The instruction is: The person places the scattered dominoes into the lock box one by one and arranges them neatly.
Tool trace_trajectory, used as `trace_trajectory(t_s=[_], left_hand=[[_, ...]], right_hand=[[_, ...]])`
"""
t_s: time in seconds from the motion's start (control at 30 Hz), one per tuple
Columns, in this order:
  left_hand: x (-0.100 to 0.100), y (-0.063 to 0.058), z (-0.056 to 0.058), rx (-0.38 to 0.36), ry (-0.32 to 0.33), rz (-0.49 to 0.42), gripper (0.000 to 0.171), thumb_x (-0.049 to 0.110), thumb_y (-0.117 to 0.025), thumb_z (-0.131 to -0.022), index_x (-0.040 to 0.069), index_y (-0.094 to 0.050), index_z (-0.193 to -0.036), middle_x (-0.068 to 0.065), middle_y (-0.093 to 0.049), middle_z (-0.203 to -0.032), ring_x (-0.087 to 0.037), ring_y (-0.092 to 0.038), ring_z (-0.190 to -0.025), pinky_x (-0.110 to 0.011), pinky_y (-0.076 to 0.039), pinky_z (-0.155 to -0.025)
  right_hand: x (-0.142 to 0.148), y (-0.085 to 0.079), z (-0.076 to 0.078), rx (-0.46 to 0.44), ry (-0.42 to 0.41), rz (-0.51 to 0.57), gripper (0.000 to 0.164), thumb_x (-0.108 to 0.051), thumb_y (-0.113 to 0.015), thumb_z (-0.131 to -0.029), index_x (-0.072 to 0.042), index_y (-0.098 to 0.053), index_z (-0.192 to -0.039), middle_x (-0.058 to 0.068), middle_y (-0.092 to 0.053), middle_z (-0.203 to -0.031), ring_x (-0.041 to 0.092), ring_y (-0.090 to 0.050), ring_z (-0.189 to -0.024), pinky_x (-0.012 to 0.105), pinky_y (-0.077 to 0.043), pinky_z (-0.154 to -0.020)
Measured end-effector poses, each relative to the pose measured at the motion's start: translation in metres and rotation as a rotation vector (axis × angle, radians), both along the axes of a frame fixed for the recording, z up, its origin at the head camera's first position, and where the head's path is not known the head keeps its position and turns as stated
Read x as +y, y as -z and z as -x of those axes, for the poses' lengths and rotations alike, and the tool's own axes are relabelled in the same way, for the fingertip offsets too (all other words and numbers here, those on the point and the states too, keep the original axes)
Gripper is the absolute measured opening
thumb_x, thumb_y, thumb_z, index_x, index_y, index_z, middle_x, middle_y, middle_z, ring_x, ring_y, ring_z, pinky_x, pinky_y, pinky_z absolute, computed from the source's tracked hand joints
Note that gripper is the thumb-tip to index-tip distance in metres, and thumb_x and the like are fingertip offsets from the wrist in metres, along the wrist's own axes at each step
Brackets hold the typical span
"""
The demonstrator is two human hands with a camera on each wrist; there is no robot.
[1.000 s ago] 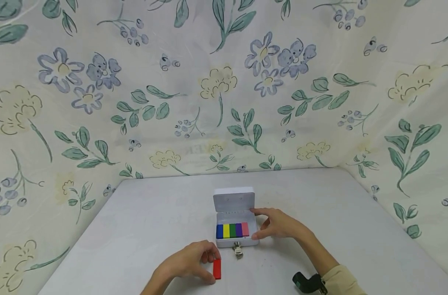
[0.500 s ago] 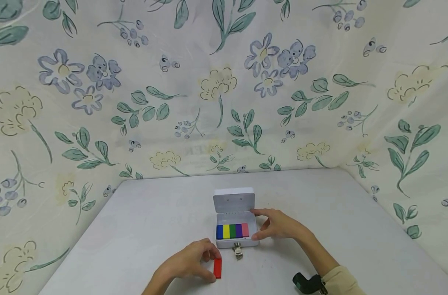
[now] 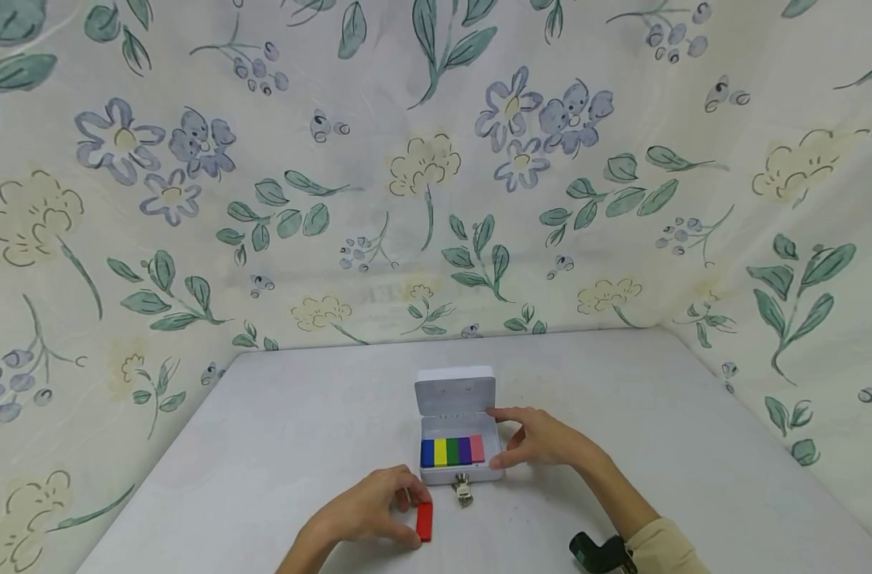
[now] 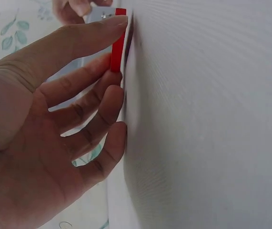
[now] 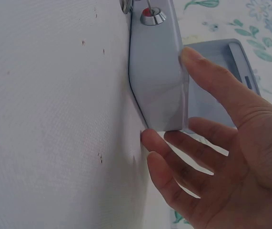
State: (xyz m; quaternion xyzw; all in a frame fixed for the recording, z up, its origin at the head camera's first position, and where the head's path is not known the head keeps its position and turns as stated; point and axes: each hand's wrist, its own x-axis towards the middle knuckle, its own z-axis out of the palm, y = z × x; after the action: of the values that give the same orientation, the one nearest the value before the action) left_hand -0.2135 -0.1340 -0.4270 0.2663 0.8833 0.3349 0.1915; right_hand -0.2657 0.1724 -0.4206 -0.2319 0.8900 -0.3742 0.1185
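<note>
My left hand (image 3: 375, 504) pinches a flat red block (image 3: 425, 522) between thumb and fingertips, low over the table in front of the box. In the left wrist view the red block (image 4: 118, 45) stands on edge close to the tabletop, the lower fingers curled loosely beneath. A small light-grey cash box (image 3: 426, 476) has its lid (image 3: 456, 395) raised. Inside, a row of blue, yellow, green, purple and pink blocks (image 3: 453, 451) lies along the front. My right hand (image 3: 544, 437) holds the box's right side, its thumb on the front rim in the right wrist view.
Keys (image 3: 463, 490) hang from the lock on the box's front. A black device (image 3: 599, 552) is at the right wrist, by a beige sleeve (image 3: 667, 547). The white table (image 3: 321, 399) ends at a floral curtain (image 3: 422, 199) behind and at both sides.
</note>
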Motion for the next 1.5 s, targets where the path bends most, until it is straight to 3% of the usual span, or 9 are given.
trace_trajectory(t_s=[0.47,0.9,1.23,1.5], left_hand=[[0.006,-0.006,0.002,0.029,0.007,-0.034,0.035,0.025,-0.085,-0.074,0.018,-0.071,-0.105,0.006,-0.062,-0.094,-0.007,-0.056,-0.083,-0.018,-0.05,-0.069],[0.018,-0.019,0.0,0.068,0.014,-0.1,0.037,0.028,-0.083,-0.077,0.019,-0.072,-0.111,0.01,-0.064,-0.103,-0.007,-0.056,-0.078,-0.018,-0.05,-0.065],[0.029,-0.025,0.005,0.118,-0.005,-0.106,0.035,0.03,-0.081,-0.078,0.021,-0.072,-0.11,0.0,-0.064,-0.099,-0.008,-0.053,-0.074,-0.017,-0.046,-0.058],[0.038,-0.028,0.014,0.217,-0.021,-0.114,0.037,0.03,-0.082,-0.077,0.018,-0.072,-0.11,-0.004,-0.065,-0.099,-0.008,-0.053,-0.072,-0.018,-0.045,-0.058]], right_hand=[[0.0,0.001,0.001,-0.003,0.006,-0.001,0.084,-0.038,-0.083,-0.076,-0.011,-0.046,-0.146,0.016,-0.055,-0.139,0.016,-0.059,-0.084,0.025,-0.05,-0.066],[-0.001,0.0,0.001,0.012,0.004,-0.002,0.083,-0.037,-0.083,-0.077,-0.01,-0.046,-0.146,0.018,-0.055,-0.139,0.016,-0.059,-0.083,0.023,-0.051,-0.065],[-0.002,0.0,0.0,0.013,0.009,-0.015,0.082,-0.037,-0.083,-0.077,-0.011,-0.047,-0.146,0.016,-0.056,-0.138,0.016,-0.059,-0.082,0.023,-0.051,-0.065],[0.0,0.0,-0.001,0.005,-0.015,0.011,0.082,-0.036,-0.082,-0.078,-0.009,-0.045,-0.146,0.019,-0.055,-0.139,0.017,-0.061,-0.084,0.023,-0.053,-0.068]])
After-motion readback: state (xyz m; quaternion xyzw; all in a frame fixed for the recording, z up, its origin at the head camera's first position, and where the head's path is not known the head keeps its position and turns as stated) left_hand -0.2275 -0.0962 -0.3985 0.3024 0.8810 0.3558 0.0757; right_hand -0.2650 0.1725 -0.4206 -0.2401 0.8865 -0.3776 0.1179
